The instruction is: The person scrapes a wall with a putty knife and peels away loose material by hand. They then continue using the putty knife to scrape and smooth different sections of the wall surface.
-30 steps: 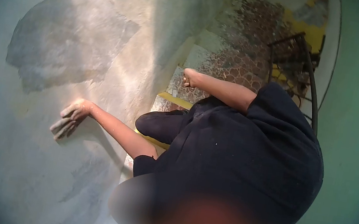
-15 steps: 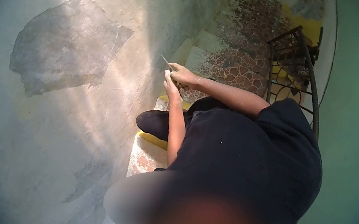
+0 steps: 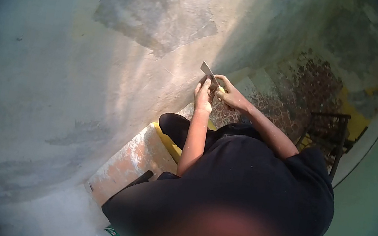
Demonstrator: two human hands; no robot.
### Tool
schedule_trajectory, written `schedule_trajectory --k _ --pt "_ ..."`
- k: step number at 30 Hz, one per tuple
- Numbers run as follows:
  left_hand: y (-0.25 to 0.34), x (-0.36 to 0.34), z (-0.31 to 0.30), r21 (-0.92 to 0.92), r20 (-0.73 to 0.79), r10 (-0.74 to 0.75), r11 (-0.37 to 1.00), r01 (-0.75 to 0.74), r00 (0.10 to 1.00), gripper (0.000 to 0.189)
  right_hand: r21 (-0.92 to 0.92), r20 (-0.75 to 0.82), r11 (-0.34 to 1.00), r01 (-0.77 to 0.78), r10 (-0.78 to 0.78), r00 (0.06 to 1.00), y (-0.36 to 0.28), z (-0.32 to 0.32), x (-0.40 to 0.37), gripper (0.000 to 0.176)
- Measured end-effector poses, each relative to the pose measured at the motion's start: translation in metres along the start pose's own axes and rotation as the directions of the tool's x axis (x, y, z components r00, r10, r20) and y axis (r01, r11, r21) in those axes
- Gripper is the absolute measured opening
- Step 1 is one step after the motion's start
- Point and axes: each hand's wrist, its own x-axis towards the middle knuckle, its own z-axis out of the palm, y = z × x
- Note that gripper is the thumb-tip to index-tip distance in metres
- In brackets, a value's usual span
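Against the wall (image 3: 83, 65), my right hand (image 3: 236, 100) clasps the scraper (image 3: 209, 72), its long axis slanting wallward past my left hand (image 3: 203, 102), whose grasp I cannot tell.

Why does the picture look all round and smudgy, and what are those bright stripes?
Head view: black corners frame it in a curve, as a very wide lens might; a smooth smudge hides the bottom middle, below the dark shirt; pale light streaks the wall, with shade beside it; the left hand, right hand and flat blade look clearer.
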Motion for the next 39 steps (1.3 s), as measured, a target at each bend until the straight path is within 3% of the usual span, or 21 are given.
schedule_trajectory --k 1,7,9,10,13,15,17,18,23,25,27,29,31,32,33,34,35,37,38,39 --pt "0.003 -0.001 -0.001 -0.013 -0.014 0.013 1.0 -0.013 1.0 0.023 -0.015 0.028 0.999 0.043 -0.043 0.999 0.0 0.0 0.003 0.06" --pt "0.021 -0.008 -0.019 -0.098 -0.173 0.081 0.99 -0.099 0.982 0.027 0.035 0.231 0.996 -0.086 0.076 0.97 0.001 0.009 0.013 0.069" --pt "0.025 -0.003 -0.038 -0.143 -0.235 0.024 0.988 -0.059 0.972 0.031 0.148 0.297 0.983 -0.107 0.059 0.953 0.009 0.022 0.021 0.069" --pt "0.029 -0.001 -0.045 -0.204 -0.241 -0.011 0.978 -0.04 0.971 0.034 0.138 0.356 0.969 -0.205 0.145 0.923 -0.017 0.027 0.012 0.07" --pt "0.048 -0.008 -0.056 -0.208 -0.258 -0.046 0.978 -0.009 0.965 0.042 0.12 0.391 0.97 -0.211 0.149 0.908 -0.045 0.046 0.005 0.068" --pt "0.058 -0.016 -0.059 -0.2 -0.232 0.007 0.978 -0.055 0.973 0.031 0.076 0.42 0.972 -0.222 0.17 0.891 -0.045 0.051 0.007 0.063" --pt "0.065 -0.024 -0.06 -0.049 -0.119 0.095 0.994 -0.102 0.988 0.019 0.132 0.291 0.957 -0.258 0.212 0.933 -0.048 0.057 0.007 0.053" --pt "0.07 -0.029 -0.054 -0.034 -0.139 0.086 0.995 -0.092 0.987 0.012 0.194 0.316 0.966 -0.172 0.105 0.943 -0.037 0.059 0.016 0.046" --pt "0.079 -0.042 -0.047 -0.056 -0.212 0.11 0.991 -0.124 0.971 0.016 0.169 0.304 0.956 -0.239 0.18 0.936 -0.052 0.044 0.027 0.043" --pt "0.077 -0.046 -0.052 -0.085 -0.26 0.105 0.988 -0.131 0.96 0.017 0.206 0.089 0.962 -0.181 0.165 0.982 -0.058 0.044 0.033 0.047" --pt "0.065 -0.048 -0.069 -0.161 -0.299 0.051 0.982 -0.103 0.953 0.021 0.164 0.042 0.977 -0.136 0.131 0.991 -0.063 0.04 0.041 0.052" --pt "0.055 -0.051 -0.087 -0.145 -0.333 0.039 0.985 -0.092 0.942 0.021 0.029 -0.089 0.998 0.054 -0.051 0.995 -0.063 0.036 0.055 0.052" --pt "0.046 -0.06 -0.107 -0.2 -0.345 0.02 0.975 -0.094 0.938 0.019 -0.004 -0.091 0.995 0.101 -0.101 0.991 -0.065 0.037 0.068 0.051" --pt "0.039 -0.059 -0.121 -0.217 -0.358 0.011 0.972 -0.094 0.934 0.019 -0.235 -0.126 0.91 0.341 -0.376 0.918 -0.061 0.04 0.078 0.05" --pt "0.038 -0.064 -0.128 -0.217 -0.363 0.01 0.971 -0.095 0.932 0.019 -0.452 -0.093 0.72 0.527 -0.625 0.775 -0.067 0.046 0.082 0.049" --pt "0.038 -0.069 -0.135 -0.236 -0.355 0.008 0.967 -0.097 0.935 0.018 -0.588 -0.067 0.598 0.544 -0.706 0.705 -0.073 0.048 0.083 0.046" --pt "0.038 -0.073 -0.141 -0.254 -0.348 0.007 0.962 -0.102 0.937 0.018 -0.583 -0.062 0.599 0.549 -0.706 0.705 -0.079 0.049 0.079 0.046" --pt "0.041 -0.08 -0.146 -0.269 -0.396 0.01 0.955 -0.127 0.918 0.018 -0.844 -0.041 0.462 0.274 -0.564 0.825 -0.1 0.056 0.064 0.046" --pt "0.041 -0.083 -0.149 -0.281 -0.402 0.036 0.946 -0.16 0.915 0.018 -0.806 -0.08 0.484 0.342 -0.661 0.746 -0.089 0.055 0.072 0.039" --pt "0.041 -0.084 -0.15 -0.293 -0.406 0.063 0.936 -0.195 0.912 0.019 -0.805 -0.072 0.482 0.346 -0.659 0.749 -0.08 0.052 0.08 0.039"
